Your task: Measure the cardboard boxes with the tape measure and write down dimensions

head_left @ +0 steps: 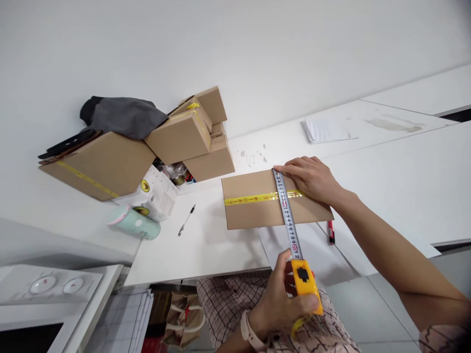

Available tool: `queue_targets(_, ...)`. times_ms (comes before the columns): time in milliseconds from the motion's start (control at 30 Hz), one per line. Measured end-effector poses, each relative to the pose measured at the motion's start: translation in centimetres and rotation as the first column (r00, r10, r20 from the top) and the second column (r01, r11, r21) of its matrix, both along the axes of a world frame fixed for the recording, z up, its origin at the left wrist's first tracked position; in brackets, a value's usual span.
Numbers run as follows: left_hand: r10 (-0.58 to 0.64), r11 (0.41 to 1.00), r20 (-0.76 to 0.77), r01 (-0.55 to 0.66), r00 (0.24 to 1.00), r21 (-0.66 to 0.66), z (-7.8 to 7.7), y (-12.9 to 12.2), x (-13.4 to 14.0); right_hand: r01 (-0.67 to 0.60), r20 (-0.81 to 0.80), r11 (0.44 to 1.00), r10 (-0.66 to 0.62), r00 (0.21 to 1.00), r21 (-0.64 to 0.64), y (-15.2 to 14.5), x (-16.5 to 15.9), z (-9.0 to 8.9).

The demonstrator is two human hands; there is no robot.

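Observation:
A small cardboard box (250, 214) with a strip of yellow printed tape lies on the white table. The steel blade of a tape measure (305, 284) runs across its top, past the near edge. My left hand (281, 299), with a pale band at the wrist, is closed around the yellow tape measure case in front of the table edge. My right hand (311, 179) rests over the far right part of the box. Its index finger pins the blade's end at the far edge, and the other fingers bend over that edge.
A pen (187, 219) lies left of the box, a red cutter (331, 232) right of it on white paper. Stacked cartons (180, 135), a grey cloth (125, 116), a mint bottle (134, 223) and a paper pile (327, 130) stand around. A white appliance (47, 289) is lower left.

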State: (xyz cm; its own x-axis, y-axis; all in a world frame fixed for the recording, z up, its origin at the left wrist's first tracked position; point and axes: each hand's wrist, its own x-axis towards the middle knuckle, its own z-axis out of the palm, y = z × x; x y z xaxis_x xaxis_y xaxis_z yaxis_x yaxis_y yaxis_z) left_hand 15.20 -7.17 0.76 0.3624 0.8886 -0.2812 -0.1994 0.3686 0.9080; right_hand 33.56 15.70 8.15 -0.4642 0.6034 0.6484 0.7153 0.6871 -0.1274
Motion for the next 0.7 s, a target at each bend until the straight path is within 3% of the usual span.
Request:
queue_targets(233, 0.061, 0.98, 0.081, -0.075, 0.995, 0.187, 0.6, 3.9, -0.7, -0.007, 0.005, 1.0, 0.007, 1.0, 0.009, -0.6, 0.2, 0.1)
queue_targets(700, 0.082, 0.982, 0.076, -0.093, 0.994, 0.163, 0.1, 3.8, -0.4, -0.021, 0.012, 1.0, 0.021, 1.0, -0.016, -0.9, 0.3, 0.4)
